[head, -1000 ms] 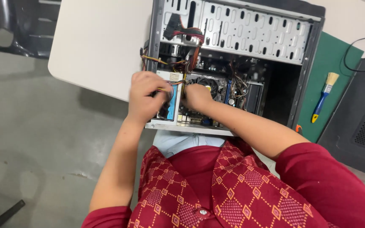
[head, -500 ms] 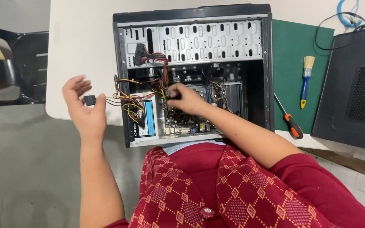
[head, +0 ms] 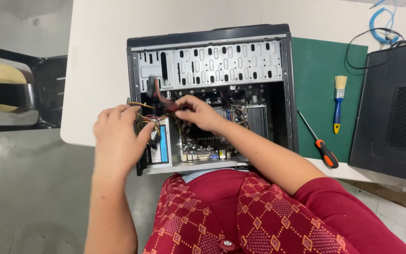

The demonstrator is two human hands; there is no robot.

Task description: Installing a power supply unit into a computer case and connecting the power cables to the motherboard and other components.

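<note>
Fingers of the left hand [head: 118, 136] curl loosely against the cable bundle [head: 153, 121] beside the power supply [head: 160, 148]; right hand [head: 197, 113] pinches the same wires inside the open computer case [head: 210, 94].

You have a single view, from the camera on your head, looking almost straight down over your chest and both forearms onto the white table [head: 99, 56]. It sits close enough that the open computer case [head: 212, 40] fills the middle of the frame, with your left hand [head: 118, 136] and right hand [head: 198, 113] at its near edge. The frame reaches the green mat [head: 325, 70] on the right, the grey floor [head: 24, 197] on the left and your red patterned clothing [head: 240, 211] along the bottom; no second view shares any of it.
</note>
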